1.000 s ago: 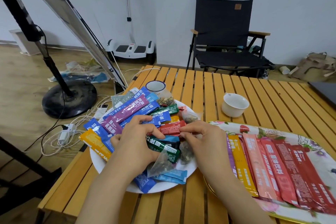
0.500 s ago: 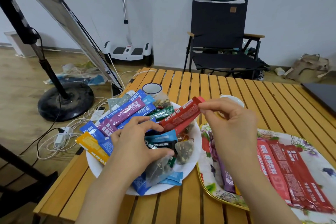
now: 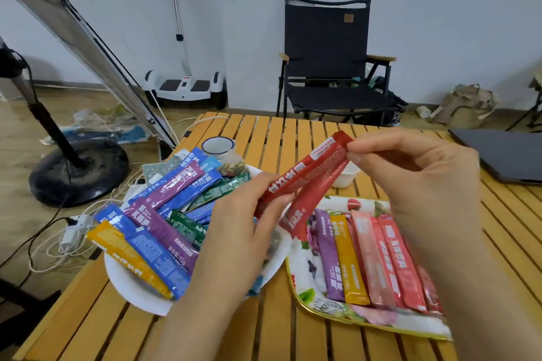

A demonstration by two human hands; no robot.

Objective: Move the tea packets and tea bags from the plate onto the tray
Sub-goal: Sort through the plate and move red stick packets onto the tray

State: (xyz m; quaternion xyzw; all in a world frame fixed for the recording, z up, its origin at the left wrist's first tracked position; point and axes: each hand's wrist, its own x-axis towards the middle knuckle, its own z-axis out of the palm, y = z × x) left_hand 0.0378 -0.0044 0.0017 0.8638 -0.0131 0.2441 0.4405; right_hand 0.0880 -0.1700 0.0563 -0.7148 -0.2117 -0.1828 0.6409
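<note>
Two red tea packets [image 3: 311, 176] hang in the air between the plate and the tray. My right hand [image 3: 416, 182] pinches their upper ends; my left hand [image 3: 243, 231] grips the lower end of one. The white plate [image 3: 129, 284] at the left holds several blue, purple, green and orange packets [image 3: 164, 231] and clear tea bags [image 3: 234, 167]. The floral tray [image 3: 308, 281] at the right holds a row of purple, orange, pink and red packets [image 3: 378, 258]. My left hand hides part of the plate.
A blue-rimmed mug [image 3: 218, 146] stands behind the plate and a white cup [image 3: 347, 176] behind the tray. A dark laptop [image 3: 504, 152] lies at the table's right edge. A black chair [image 3: 331, 67], a fan stand [image 3: 73, 173] and cables are on the floor.
My right hand has lifted the red packets off the plate and carried them up and right. My left hand left the plate's pile and took hold of their lower end.
</note>
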